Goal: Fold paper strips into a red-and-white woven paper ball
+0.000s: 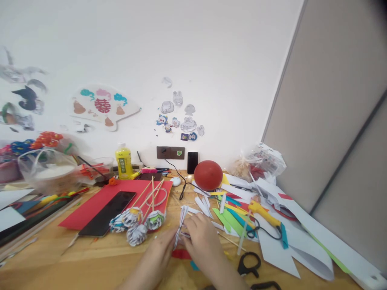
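Low over the front of the table, a bunch of narrow white paper strips [182, 217], pinched in at its middle, stands between my hands. My left hand [161, 249] closes on its lower left side. The fingers of my right hand [201, 235] are bent around its right side, and they partly hide it. Just to the left lie several rolled paper flowers [137, 234] on wooden sticks [153, 193]. Under my hands a piece of red paper [181, 254] and a blue scrap [194, 265] show.
Red card [87, 205] and a dark flat slab [107, 215] lie at left. A yellow bottle [123, 161], phone [192, 162] and red balloon [208, 175] stand behind. On the right are a yellow glue gun [264, 213], black-handled scissors [249, 264], paper strips and white sheets [278, 251].
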{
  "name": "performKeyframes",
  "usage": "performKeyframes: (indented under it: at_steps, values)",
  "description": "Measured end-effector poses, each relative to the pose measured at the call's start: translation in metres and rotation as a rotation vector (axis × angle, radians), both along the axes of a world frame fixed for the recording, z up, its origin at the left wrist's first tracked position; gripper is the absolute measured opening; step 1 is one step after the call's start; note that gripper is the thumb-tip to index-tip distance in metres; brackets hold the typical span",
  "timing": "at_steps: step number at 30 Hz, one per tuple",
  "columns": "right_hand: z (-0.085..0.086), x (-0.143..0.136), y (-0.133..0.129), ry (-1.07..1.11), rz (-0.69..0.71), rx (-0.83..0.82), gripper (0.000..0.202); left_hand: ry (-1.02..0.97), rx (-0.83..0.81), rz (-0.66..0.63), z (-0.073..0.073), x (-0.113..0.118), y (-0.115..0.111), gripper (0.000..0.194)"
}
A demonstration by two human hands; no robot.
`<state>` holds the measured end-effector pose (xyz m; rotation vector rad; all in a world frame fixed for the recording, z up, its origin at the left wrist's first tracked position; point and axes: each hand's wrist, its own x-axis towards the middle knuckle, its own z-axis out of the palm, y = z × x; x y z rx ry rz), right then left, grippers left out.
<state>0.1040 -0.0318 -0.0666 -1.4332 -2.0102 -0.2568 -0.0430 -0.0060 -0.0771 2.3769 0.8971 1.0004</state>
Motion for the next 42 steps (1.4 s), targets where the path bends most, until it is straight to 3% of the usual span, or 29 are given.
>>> performKeyframes:
  at_steps: [2, 4, 8, 15, 21, 25, 29, 38, 42]
  values:
    - [0.002, 0.002, 0.0, -0.015, 0.028, -0.005, 0.016, 0.041, 0.147, 0.04, -0.009, -0.004, 0.003, 0.042]
    - [0.005, 0.005, 0.0, -0.061, 0.068, 0.009, 0.016, 0.109, 0.305, 0.114, -0.016, -0.009, 0.006, 0.061]
    - [0.006, 0.008, 0.001, -0.13, 0.119, 0.03, 0.014, 0.259, 0.492, 0.194, -0.015, -0.017, 0.006, 0.082]
    - [0.0, 0.008, 0.005, -0.167, 0.119, 0.058, 0.018, 0.327, 0.559, 0.251, 0.002, -0.014, -0.001, 0.076]
    - [-0.001, 0.008, 0.004, -0.162, 0.122, 0.028, 0.021, 0.338, 0.705, 0.242, 0.001, -0.017, 0.009, 0.061]
    - [-0.003, 0.007, 0.003, -0.083, 0.106, 0.047, 0.02, 0.271, 0.691, 0.311, 0.001, -0.014, 0.01, 0.039]
    - [-0.007, 0.003, 0.003, -0.062, 0.106, 0.036, 0.018, 0.27, 0.662, 0.23, 0.005, -0.008, 0.004, 0.02]
    - [-0.003, 0.002, 0.003, -0.204, 0.098, 0.136, 0.014, 0.277, 0.596, 0.118, 0.001, -0.009, 0.001, 0.035]
    - [-0.008, 0.0, 0.003, -0.253, 0.079, 0.124, 0.016, 0.28, 0.522, 0.086, 0.0, -0.009, 0.0, 0.03]
